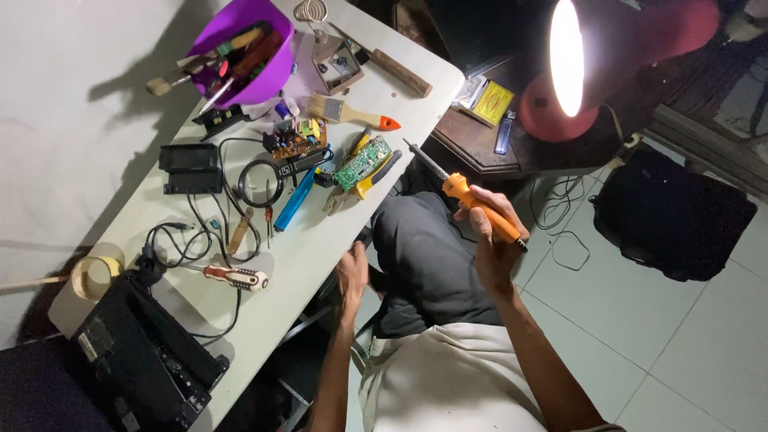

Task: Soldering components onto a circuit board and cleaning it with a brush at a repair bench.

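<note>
Orange-handled soldering iron [478, 206], held in the right hand [492, 240] at about 3 o'clock from the table's near edge; fingers wrapped tight around the handle, metal tip pointing up toward 10 o'clock, clear of the tabletop and hanging over the person's dark-clad knee [424, 248]

Left hand [352, 276], lower down at roughly 6 o'clock from the green circuit board [362, 162]; it sits just off the white table's [304, 256] edge, fingers loosely curled, and whether it grips anything cannot be told

Tabletop items, listed from 12 o'clock downward:
- purple bowl [268, 76] with brushes and tools standing in it
- paintbrush with pale bristles and an orange-tipped handle [348, 112], just beside a small populated board [294, 138]
- green circuit board lying across yellow-handled pliers [376, 178], near the edge closest to the soldering iron
- blue tool [296, 200] at 7 o'clock from that board
- round magnifier [262, 182], with black cables looping round it
- black box [190, 168] at 9 o'clock from the magnifier
- screwdriver with red and white handle [236, 277], lying flat near the cables
- roll of tan tape [94, 276] at the table's 8 o'clock corner
- black device [140, 352] beside the tape, overhanging the end of the table

Off the table: red desk lamp [592, 56], lit, at 1 o'clock; black bag [672, 212] on the tiled floor at 3 o'clock
</note>
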